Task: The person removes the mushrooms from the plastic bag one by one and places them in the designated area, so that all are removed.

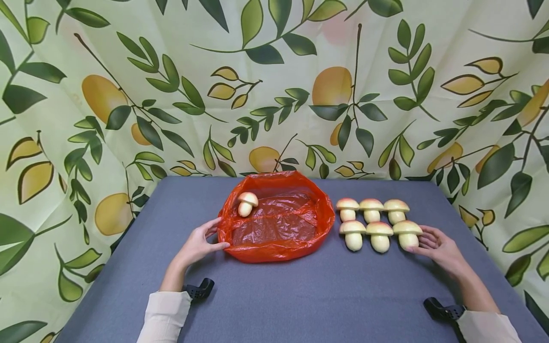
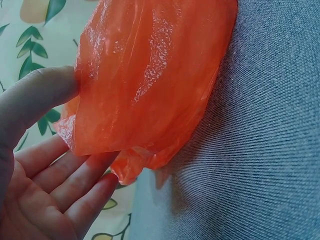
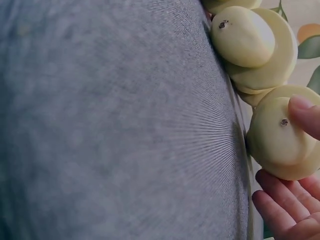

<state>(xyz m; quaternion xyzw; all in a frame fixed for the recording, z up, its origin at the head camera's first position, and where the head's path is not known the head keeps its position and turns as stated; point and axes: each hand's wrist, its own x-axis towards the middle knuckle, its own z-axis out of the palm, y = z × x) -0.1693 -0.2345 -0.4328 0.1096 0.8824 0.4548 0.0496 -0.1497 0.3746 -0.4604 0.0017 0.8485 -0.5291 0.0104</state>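
Observation:
A red plastic bag (image 1: 274,252) lies spread open on the table, one mushroom (image 1: 246,204) inside near its left wall. My left hand (image 1: 199,243) holds the bag's left side, thumb toward the front and fingers farther back; in the left wrist view the fingers (image 2: 85,185) reach behind the red plastic (image 2: 145,80). To the right of the bag, mushrooms with pale stems and yellow-red caps stand in two rows of three. My right hand (image 1: 442,247) grips the front row's rightmost mushroom (image 1: 406,233), its thumb on the pale stem (image 3: 280,125) in the right wrist view.
The front row's other mushrooms (image 1: 379,236) stand close to the held one, and the back row (image 1: 371,209) is just behind. A blue-grey cloth (image 1: 300,300) covers the table. Leaf-patterned fabric (image 1: 274,95) hangs behind and at both sides.

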